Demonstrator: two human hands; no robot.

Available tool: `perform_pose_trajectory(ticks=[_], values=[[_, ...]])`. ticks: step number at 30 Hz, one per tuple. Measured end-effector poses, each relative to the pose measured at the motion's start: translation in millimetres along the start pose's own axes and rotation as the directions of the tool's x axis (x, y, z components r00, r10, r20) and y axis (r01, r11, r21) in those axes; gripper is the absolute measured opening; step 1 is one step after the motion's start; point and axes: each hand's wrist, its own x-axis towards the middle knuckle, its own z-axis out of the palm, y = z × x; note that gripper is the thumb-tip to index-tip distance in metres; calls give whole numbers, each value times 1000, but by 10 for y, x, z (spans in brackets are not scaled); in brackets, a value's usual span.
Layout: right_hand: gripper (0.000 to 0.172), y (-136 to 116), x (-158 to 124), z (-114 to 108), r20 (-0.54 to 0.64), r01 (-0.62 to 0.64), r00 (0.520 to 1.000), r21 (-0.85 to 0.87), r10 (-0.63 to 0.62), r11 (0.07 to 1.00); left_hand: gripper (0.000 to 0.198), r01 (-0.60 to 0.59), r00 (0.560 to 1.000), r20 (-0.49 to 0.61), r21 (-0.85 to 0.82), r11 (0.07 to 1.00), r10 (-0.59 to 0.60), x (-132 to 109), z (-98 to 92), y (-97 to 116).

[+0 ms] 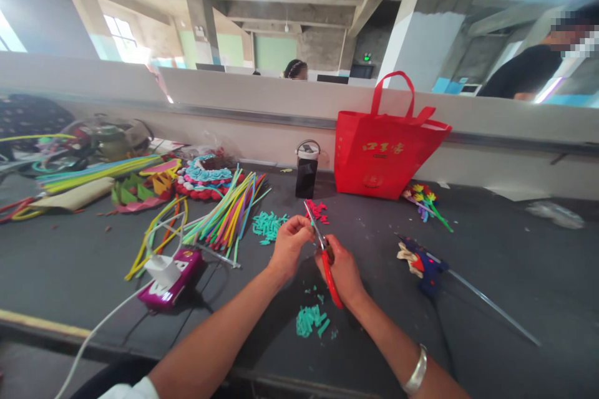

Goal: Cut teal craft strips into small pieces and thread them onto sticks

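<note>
My right hand (345, 268) is wrapped round red-handled scissors (331, 277), whose blades point up and away from me. Close beside the blades, my left hand (292, 242) is closed in a pinch on what looks like a small teal piece, mostly hidden by the fingertips. One pile of cut teal pieces (268, 226) lies just left of that hand. Nearer me, below both hands, is a second teal pile (309, 321) with a few scraps around it. Small red pieces (319, 212) are heaped behind the scissor tips.
Coloured fuzzy stems (229, 212) and a purple power strip (171, 283) with a white plug lie left. A dark bottle (306, 174) and red bag (386, 156) stand at the back. To the right rests a blue glue gun (423, 265) with a long glue stick.
</note>
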Motion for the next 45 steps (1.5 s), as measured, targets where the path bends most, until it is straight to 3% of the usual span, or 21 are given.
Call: perform_pose_trajectory(ticks=[8,16,21,25,31,34,40,45], values=[[11,-13,11,-27,40,13,999,-4,-13,1000,6,-24,1000,5,43,999,24,-49,72,106],[16,-74,9,-87,83,4,997,-104,4,995,4,-20,1000,23,34,999,20,-60,51,42],[14,-68,45,-120,55,-15,998,61,11,998,5,34,999,27,-48,998,-33,-51,58,36],[21,-6,82,-126,33,-95,995,253,90,963,5,151,985,104,-135,979,-137,-36,56,44],[33,19,45,-85,70,-123,992,495,102,860,5,357,909,299,-202,912,-290,-1,-13,28],[34,-7,31,-95,38,-91,996,535,84,840,3,379,887,334,-134,916,-318,-2,-37,-14],[27,-57,23,-148,8,-53,998,517,58,854,5,288,910,288,78,955,-298,-20,-42,-124],[23,-39,25,-153,-2,-51,998,494,60,868,4,334,891,312,40,942,-330,-21,-45,-116]])
